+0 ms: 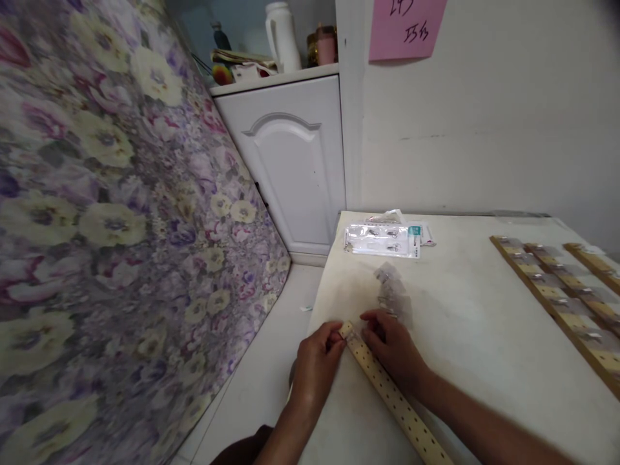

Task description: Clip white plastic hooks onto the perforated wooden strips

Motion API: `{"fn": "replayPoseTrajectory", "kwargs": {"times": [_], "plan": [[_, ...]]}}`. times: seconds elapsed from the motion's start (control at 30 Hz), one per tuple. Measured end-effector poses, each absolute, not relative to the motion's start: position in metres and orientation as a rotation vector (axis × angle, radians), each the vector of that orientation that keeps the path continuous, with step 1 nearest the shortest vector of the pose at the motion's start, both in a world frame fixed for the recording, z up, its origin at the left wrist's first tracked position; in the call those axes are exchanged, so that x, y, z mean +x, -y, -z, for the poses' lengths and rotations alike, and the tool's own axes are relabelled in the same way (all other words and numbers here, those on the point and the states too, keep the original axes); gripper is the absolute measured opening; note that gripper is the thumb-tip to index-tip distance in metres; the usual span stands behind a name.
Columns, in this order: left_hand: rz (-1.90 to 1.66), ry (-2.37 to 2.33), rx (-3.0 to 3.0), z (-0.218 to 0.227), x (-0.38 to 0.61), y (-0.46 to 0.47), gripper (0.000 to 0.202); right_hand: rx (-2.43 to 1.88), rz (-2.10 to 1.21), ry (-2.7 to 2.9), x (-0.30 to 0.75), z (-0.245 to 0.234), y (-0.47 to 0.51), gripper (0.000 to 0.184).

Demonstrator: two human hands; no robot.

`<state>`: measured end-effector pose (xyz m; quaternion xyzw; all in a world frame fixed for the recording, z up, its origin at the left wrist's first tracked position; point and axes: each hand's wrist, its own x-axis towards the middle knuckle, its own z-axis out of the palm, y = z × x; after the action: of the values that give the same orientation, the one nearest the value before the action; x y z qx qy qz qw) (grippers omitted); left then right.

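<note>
A long pale strip with rows of dark holes (394, 397) lies at a slant on the white table. My left hand (317, 358) pinches its far end between thumb and fingers. Just right of that end is my right hand (394, 352), its thumb and index finger apart and the other fingers curled under. Nothing shows between its fingertips. A small clear plastic piece (356, 339) seems to lie on the strip near its far end. Beyond my right hand, several small clear plastic pieces (391, 287) overlap on the table; some small metal bits show among them.
Clear packets with small metal parts (382, 240) lie near the table's back edge. On the right are several strips carrying clear pieces (547, 290). A floral curtain (145, 213) hangs left, beside a white cabinet (295, 168). The white wall (484, 142) stands behind the table.
</note>
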<state>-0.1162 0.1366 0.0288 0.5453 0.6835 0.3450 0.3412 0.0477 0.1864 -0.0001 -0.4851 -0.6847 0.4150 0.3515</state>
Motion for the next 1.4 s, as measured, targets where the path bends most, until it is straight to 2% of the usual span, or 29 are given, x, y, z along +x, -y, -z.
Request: {"fn": "replayPoseTrajectory", "kwargs": {"times": [0.57,1.07,1.4], "plan": [[-0.928,-1.765,1.440,-0.0257,-0.1166,-0.1352,0.025,-1.241,-1.092,1.778,0.0460,0.0046,-0.1862,0.031],[-0.890,-1.762,1.424,-0.0268,-0.1173,-0.1385,0.024,-1.268,-1.095,1.794,0.0404,0.0065,-0.1895,0.028],[-0.878,-1.757,1.479,-0.0294,-0.1185,-0.1343,0.026,-1.243,-1.106,1.753,0.0445,0.0075,-0.1824,0.037]]}}
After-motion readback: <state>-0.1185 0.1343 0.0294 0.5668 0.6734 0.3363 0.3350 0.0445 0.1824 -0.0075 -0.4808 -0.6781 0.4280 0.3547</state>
